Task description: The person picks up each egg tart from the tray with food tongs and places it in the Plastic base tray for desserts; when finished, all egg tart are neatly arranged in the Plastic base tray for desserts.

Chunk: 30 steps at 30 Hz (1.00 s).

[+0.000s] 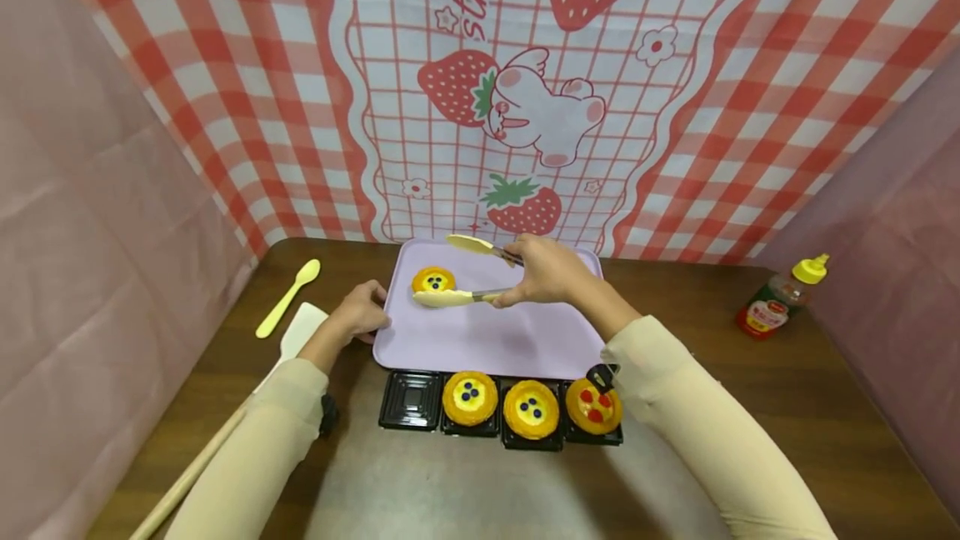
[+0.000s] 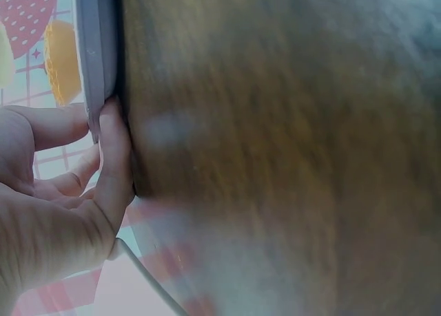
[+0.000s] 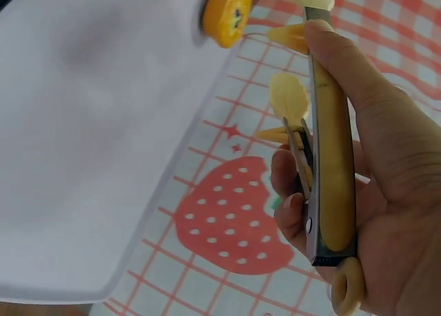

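Note:
A lilac tray (image 1: pixel 480 344) lies at the back of the table with one blueberry-topped egg tart (image 1: pixel 433 280) at its left. My left hand (image 1: pixel 363 311) pinches the tray's left rim; in the left wrist view the thumb and fingers grip either side of the rim (image 2: pixel 98 47). Over the tray, my right hand (image 1: pixel 547 272) holds yellow-tipped tongs (image 1: pixel 446 298), their arms spread wide. One tip is beside the tart's near side, the other is raised farther back. Whether the near tip touches the tart, I cannot tell. In the right wrist view the tongs (image 3: pixel 334 158) lie along my palm.
Before the tray stand a bare black plastic box (image 1: pixel 411 400), two blueberry tarts (image 1: pixel 470 398) and a red-topped tart (image 1: pixel 594 408) in similar boxes. A yellow spoon (image 1: pixel 288 298) and white spatula (image 1: pixel 302 327) lie left. A sauce bottle (image 1: pixel 780 298) stands right.

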Each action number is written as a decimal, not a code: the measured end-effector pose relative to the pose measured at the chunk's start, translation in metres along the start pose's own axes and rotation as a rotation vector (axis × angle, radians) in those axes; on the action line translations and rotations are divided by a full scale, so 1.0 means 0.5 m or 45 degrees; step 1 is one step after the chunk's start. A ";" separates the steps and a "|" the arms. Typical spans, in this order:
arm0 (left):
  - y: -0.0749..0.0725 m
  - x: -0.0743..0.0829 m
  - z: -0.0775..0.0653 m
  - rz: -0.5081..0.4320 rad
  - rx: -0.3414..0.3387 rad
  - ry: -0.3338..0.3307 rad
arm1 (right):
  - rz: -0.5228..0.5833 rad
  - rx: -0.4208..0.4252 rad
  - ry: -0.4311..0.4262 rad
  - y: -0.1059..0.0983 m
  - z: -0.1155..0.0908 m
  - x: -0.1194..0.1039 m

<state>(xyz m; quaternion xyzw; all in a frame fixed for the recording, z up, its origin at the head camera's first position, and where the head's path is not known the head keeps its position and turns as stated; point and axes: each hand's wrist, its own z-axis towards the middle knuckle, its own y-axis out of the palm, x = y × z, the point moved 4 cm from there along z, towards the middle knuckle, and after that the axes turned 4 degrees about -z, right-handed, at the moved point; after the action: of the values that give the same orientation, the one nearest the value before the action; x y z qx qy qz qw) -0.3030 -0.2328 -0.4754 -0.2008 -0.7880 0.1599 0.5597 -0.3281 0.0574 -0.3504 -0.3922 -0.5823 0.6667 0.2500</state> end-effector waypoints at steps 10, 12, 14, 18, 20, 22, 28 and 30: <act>0.000 -0.001 0.002 -0.013 0.006 -0.002 | -0.001 -0.026 0.071 0.038 0.040 0.008; 0.002 0.002 0.003 -0.020 0.005 0.007 | -0.016 -0.035 0.083 0.042 0.039 0.009; 0.002 0.004 0.002 -0.024 0.001 0.008 | -0.038 -0.047 0.086 0.047 0.038 0.008; -0.003 0.003 0.000 -0.022 0.003 -0.007 | -0.039 -0.070 0.080 0.057 0.040 0.000; -0.005 0.004 0.000 -0.023 0.002 -0.009 | -0.044 -0.077 0.088 0.059 0.041 -0.003; -0.006 0.004 0.000 -0.021 0.002 -0.006 | -0.043 -0.086 0.103 0.062 0.043 -0.005; -0.007 0.004 -0.001 -0.014 0.008 -0.014 | -0.051 -0.116 0.116 0.071 0.049 -0.005; -0.008 0.005 -0.002 -0.015 0.009 -0.019 | -0.047 -0.120 0.111 0.073 0.051 -0.004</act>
<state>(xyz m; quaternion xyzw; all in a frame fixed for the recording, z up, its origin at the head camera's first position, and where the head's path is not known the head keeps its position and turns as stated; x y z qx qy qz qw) -0.3034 -0.2348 -0.4713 -0.1928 -0.7926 0.1609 0.5556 -0.3433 0.0339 -0.3849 -0.4213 -0.6089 0.6161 0.2687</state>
